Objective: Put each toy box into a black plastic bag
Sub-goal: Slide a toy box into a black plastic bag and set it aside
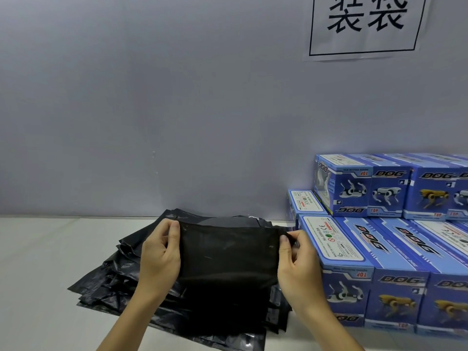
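Now both your hands pinch the black bag [228,262] at its top corners; the toy boxes [374,252] lie just beside your right hand [296,264], farther from your left hand [159,257].

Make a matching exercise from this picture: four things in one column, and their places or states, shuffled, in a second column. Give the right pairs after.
Things
1. black bag
2. pile of black bags
3. toy boxes
4. paper sign

Places or states
A. stacked in two tiers at the right
B. stuck on the wall
C. lying on the table
D. held at its top corners by the left hand and the right hand

Pairs: 1-D, 2-C, 3-A, 4-B
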A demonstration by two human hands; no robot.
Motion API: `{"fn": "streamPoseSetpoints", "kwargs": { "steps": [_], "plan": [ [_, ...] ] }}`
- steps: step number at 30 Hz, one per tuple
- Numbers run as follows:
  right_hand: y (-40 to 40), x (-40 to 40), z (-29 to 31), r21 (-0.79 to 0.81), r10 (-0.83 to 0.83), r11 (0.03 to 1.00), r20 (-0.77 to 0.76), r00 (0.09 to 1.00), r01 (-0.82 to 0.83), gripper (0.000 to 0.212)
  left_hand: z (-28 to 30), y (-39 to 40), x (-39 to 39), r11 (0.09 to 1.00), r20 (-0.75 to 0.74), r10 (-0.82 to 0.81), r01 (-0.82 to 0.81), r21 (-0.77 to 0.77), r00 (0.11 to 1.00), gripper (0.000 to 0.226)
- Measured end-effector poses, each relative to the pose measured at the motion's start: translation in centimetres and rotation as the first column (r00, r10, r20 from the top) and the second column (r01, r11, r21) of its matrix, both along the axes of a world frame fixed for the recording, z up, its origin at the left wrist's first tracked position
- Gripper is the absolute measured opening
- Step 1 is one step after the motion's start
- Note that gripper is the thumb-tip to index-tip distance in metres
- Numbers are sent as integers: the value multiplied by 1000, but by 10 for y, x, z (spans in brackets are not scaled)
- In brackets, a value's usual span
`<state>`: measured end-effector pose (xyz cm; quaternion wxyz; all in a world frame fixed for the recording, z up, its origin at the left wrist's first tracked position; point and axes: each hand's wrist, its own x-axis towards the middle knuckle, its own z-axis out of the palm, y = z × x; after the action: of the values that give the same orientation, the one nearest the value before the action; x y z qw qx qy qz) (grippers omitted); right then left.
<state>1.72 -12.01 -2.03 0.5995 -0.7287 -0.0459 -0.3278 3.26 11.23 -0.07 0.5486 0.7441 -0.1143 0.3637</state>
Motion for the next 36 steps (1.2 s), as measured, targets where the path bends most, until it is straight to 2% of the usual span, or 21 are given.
{"fn": "streamPoseSetpoints", "kwargs": {
  "steps": [5, 8, 11, 15, 18, 21, 23, 25, 28, 31, 33, 34, 36],
  "plan": [
    [1, 4, -8, -38, -21, 999, -109, 994, 17, 20, -8, 3, 8, 994, -163, 112, -108, 34, 980, 41],
    [2, 8, -16, -92, -24, 996, -217, 976, 4, 22, -15, 5, 14, 974, -309, 222, -198, 108, 925, 43],
    [1, 11, -23, -165, -36, 986, -305, 952, -16, 24, -20, 5, 18, 956, -418, 280, -208, 209, 865, 42],
    [4, 8, -28, -241, -4, 966, -377, 926, -94, 18, -24, 5, 21, 939, -485, 316, -194, 284, 816, 39],
    [12, 3, -29, -310, -58, 949, -362, 930, -62, 12, -25, 5, 21, 928, -477, 327, -182, 325, 816, 36],
    [18, -5, -24, -457, -182, 888, -240, 953, 55, 12, -21, 2, 15, 911, -313, 346, -238, 336, 884, 15],
    [22, -10, -23, -568, -221, 814, -109, 969, 122, 18, -18, -1, 10, 888, -83, 317, -265, 377, 945, 20],
    [27, -15, -20, -629, -243, 760, -40, 969, 164, 21, -17, -3, 7, 868, 68, 227, -234, 437, 971, 29],
    [32, -18, -20, -711, -315, 648, 76, 946, 273, 32, -18, -5, 6, 885, 107, 83, -123, 449, 991, 32],
    [29, -16, -18, -681, -330, 613, 242, 912, 402, 36, -17, -3, 4, 861, 180, 64, -145, 487, 982, 10],
    [25, -14, -16, -637, -338, 609, 332, 881, 473, 36, -17, -4, 2, 842, 147, 65, -133, 523, 987, 36],
    [24, -13, -15, -608, -343, 614, 369, 864, 503, 36, -15, -6, 0, 836, 102, 77, -120, 535, 992, 42],
    [22, -13, -12, -535, -343, 645, 434, 833, 545, 34, -17, -12, -1, 812, 46, 112, -118, 572, 993, 39]
  ]
}}
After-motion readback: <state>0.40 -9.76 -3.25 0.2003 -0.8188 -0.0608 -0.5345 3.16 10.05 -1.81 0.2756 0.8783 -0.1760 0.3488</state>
